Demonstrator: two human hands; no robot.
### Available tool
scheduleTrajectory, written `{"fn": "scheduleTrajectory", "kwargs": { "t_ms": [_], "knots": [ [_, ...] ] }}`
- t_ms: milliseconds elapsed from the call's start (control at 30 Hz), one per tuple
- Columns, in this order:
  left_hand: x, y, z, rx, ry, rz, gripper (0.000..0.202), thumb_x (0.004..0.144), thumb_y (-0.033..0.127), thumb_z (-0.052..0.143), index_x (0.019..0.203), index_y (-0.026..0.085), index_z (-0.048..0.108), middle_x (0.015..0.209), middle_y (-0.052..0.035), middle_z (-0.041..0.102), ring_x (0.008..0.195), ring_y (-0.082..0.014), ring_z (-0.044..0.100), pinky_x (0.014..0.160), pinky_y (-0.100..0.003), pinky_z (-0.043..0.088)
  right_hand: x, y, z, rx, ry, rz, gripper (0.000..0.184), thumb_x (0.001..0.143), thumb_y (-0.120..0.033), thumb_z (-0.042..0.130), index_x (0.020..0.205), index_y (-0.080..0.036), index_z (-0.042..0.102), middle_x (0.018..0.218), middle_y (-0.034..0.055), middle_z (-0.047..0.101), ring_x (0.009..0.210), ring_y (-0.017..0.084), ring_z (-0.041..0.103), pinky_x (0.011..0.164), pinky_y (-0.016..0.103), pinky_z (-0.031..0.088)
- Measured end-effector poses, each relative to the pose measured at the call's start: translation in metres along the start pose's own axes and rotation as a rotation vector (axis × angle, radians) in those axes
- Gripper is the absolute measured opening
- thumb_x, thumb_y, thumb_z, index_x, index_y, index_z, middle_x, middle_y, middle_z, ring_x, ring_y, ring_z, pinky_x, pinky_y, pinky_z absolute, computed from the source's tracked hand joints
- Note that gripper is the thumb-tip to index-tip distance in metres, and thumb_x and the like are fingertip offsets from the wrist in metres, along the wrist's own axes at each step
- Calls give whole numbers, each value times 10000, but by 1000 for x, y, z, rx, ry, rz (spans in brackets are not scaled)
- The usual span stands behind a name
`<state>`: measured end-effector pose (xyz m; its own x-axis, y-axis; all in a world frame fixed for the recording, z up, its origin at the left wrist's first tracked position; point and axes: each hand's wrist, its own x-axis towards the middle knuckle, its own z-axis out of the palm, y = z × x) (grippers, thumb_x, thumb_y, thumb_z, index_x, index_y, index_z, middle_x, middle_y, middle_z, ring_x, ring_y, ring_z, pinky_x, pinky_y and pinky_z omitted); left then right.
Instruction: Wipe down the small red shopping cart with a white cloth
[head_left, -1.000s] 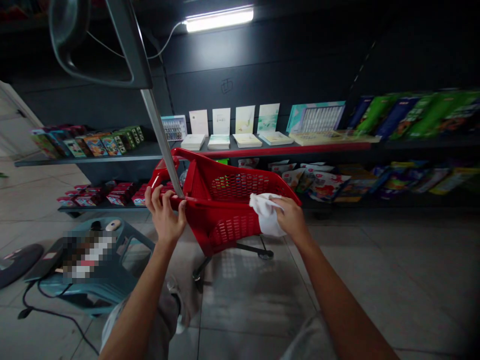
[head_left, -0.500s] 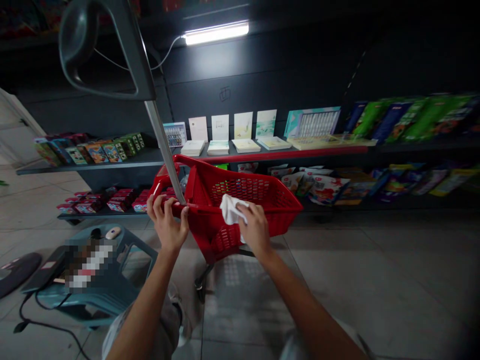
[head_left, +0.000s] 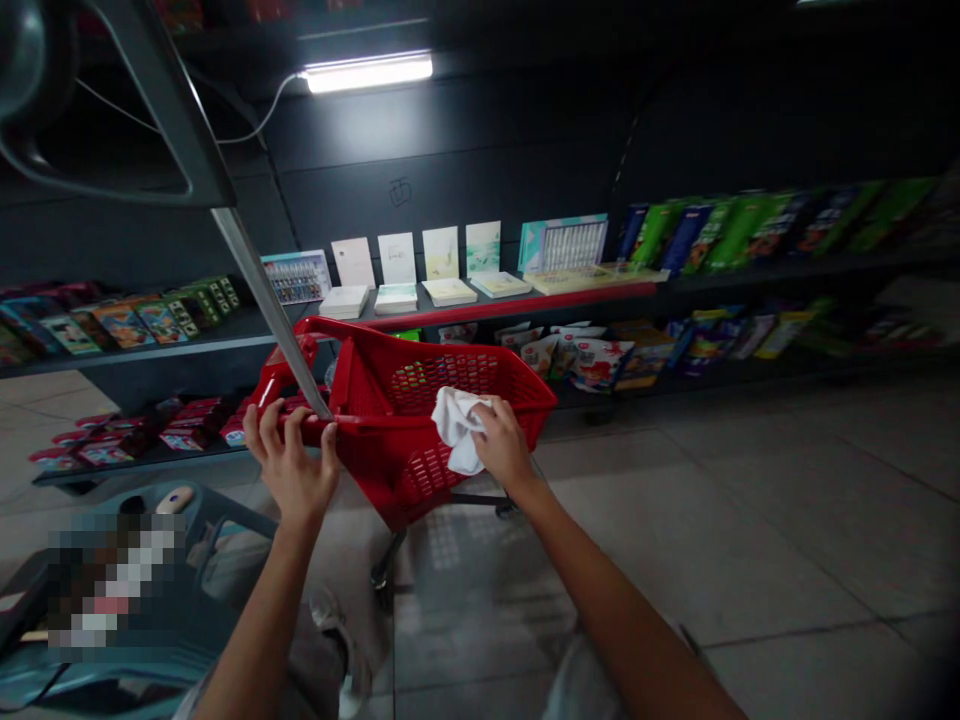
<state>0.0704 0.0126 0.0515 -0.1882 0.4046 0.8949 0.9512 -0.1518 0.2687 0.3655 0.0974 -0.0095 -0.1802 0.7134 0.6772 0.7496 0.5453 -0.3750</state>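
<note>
A red plastic shopping basket on wheels point(head_left: 390, 450) stands on the tiled floor in front of me. My left hand point(head_left: 289, 460) is closed around the near corner of its rim, beside the grey telescopic handle pole point(head_left: 262, 300). My right hand point(head_left: 506, 450) presses a crumpled white cloth point(head_left: 457, 425) against the basket's right rim, fingers closed on the cloth. The basket's wheels and frame show partly beneath it.
Dark shelves point(head_left: 525, 300) behind the basket carry notebooks, paint sets and coloured packets. A teal plastic stool point(head_left: 187, 600) with a device and a computer mouse on it stands at the lower left. Grey tiled floor point(head_left: 712, 530) stretches to the right.
My right hand slid the cloth left along the basket's rim, from the far right corner toward the middle. My view shifted right, so the basket now sits further left. My left hand kept its grip.
</note>
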Motion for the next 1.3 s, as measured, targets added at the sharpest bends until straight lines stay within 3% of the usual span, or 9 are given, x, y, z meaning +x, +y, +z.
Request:
{"fn": "scheduleTrajectory", "kwargs": {
  "t_ms": [200, 367, 467, 567, 700, 800, 867, 1100, 1300],
  "knots": [
    [0, 2, 6, 7, 0, 24, 321, 894, 409, 678, 1132, 196, 641, 1401, -168, 505, 1495, -368, 257, 1215, -558, 261, -7, 113, -10, 8, 292, 459, 225, 738, -155, 556, 957, -160, 606, 1047, 128, 569, 1000, 262, 548, 970, 414, 477],
    [-1, 9, 10, -6, 10, 36, 319, 899, 402, 675, 1136, 191, 638, 1383, -170, 506, 1483, -366, 261, 1218, -558, 248, -12, 136, 11, 155, 546, 729, 205, 654, -263, 581, 843, -206, 526, 865, 73, 592, 833, 240, 562, 851, 395, 509],
    [-3, 13, 10, -1, 18, 46, 290, 918, 376, 651, 1136, 184, 636, 1371, -172, 509, 1480, -358, 265, 1217, -553, 252, -14, 113, 37, 234, 617, 801, 186, 672, -274, 537, 849, -215, 529, 786, 40, 611, 760, 221, 584, 761, 341, 516],
    [-5, 15, 11, 16, 34, 49, 242, 949, 333, 607, 1134, 181, 642, 1354, -164, 524, 1473, -341, 278, 1211, -534, 274, -18, 64, 64, 381, 573, 721, 269, 745, -281, 501, 991, -200, 575, 854, 34, 662, 799, 206, 625, 753, 306, 519],
    [-7, 15, 14, 18, 34, 30, 218, 980, 288, 544, 1140, 189, 654, 1348, -149, 538, 1469, -318, 289, 1212, -518, 274, -27, -31, 85, 625, 349, 562, 312, 833, -300, 526, 1115, -184, 594, 994, 75, 692, 917, 223, 648, 835, 348, 537],
    [-8, 17, 15, 13, 22, 20, 222, 979, 291, 538, 1133, 191, 664, 1338, -149, 541, 1470, -324, 288, 1207, -525, 272, -31, -94, 83, 596, 222, 349, 284, 841, -231, 591, 1120, -186, 625, 1120, 118, 664, 1063, 248, 633, 953, 391, 527],
    [-9, 19, 15, 17, 14, 21, 223, 972, 293, 546, 1126, 189, 668, 1333, -149, 542, 1467, -332, 290, 1201, -531, 279, -30, -118, 79, 535, 158, 159, 304, 852, -145, 588, 1145, -202, 644, 1238, 129, 626, 1192, 245, 586, 1039, 391, 498],
    [-6, 19, 15, 31, 18, 11, 231, 965, 297, 549, 1131, 189, 667, 1341, -151, 544, 1469, -334, 303, 1203, -540, 282, -33, -120, 82, 251, 3, -177, 247, 875, -36, 582, 909, -236, 723, 1269, 83, 634, 1149, 223, 574, 981, 355, 535],
    [-3, 15, 16, 39, 9, 16, 244, 973, 303, 545, 1149, 186, 669, 1388, -154, 536, 1488, -331, 287, 1213, -536, 267, -51, -102, 87, 44, -189, -414, 174, 914, -99, 615, 930, -238, 719, 1144, 42, 683, 1036, 225, 588, 850, 327, 549]
  ]
}}
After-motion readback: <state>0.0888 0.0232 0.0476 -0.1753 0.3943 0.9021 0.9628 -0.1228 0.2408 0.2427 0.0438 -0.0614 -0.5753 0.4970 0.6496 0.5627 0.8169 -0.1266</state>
